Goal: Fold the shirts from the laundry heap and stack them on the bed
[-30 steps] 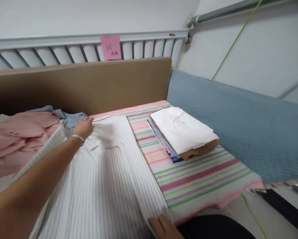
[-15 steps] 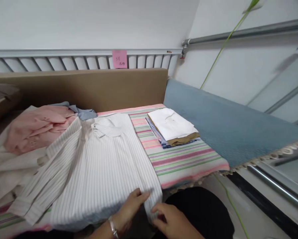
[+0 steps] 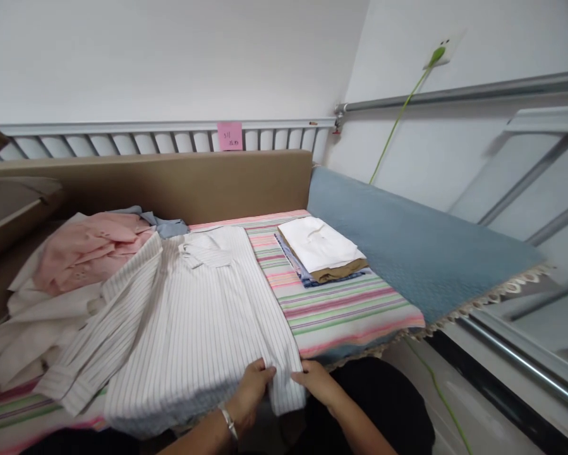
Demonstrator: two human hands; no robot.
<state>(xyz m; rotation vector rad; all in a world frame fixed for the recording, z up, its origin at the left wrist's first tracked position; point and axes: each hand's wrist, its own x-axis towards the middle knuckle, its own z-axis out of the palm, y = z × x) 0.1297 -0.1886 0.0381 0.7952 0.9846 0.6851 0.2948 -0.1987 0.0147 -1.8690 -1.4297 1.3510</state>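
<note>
Head view: a white pinstriped long-sleeved shirt [image 3: 193, 316] lies spread out, its collar end toward the back and its lower edge at the near side. Left hand [image 3: 253, 392] and right hand [image 3: 319, 382] pinch opposite edges of one cuff [image 3: 286, 398] between thumb and fingers, just above the person's black-clothed knee [image 3: 383, 404]; a silver bracelet [image 3: 229, 421] circles the left wrist. The other sleeve lies folded down on the left, against a crumpled pink garment [image 3: 94, 246], cream cloth [image 3: 32, 341] and a light-blue garment [image 3: 170, 228].

Beneath the shirt is a striped bedspread [image 3: 340, 308] in white, pink, green and purple. On it, to the right of the shirt and apart from it, sits a folded stack: white garment [image 3: 321, 243] uppermost, brown garment [image 3: 340, 270] below, blue layers lowest. A brown padded panel [image 3: 193, 189] closes the back; a blue cover [image 3: 397, 240] with scalloped trim [image 3: 501, 291] drapes the right end. Beyond stand a white radiator [image 3: 170, 140] bearing a pink note [image 3: 229, 136], white walls [image 3: 170, 57], a grey pipe [image 3: 454, 91] and a green cord [image 3: 397, 126] plugged into a socket [image 3: 449, 45].
</note>
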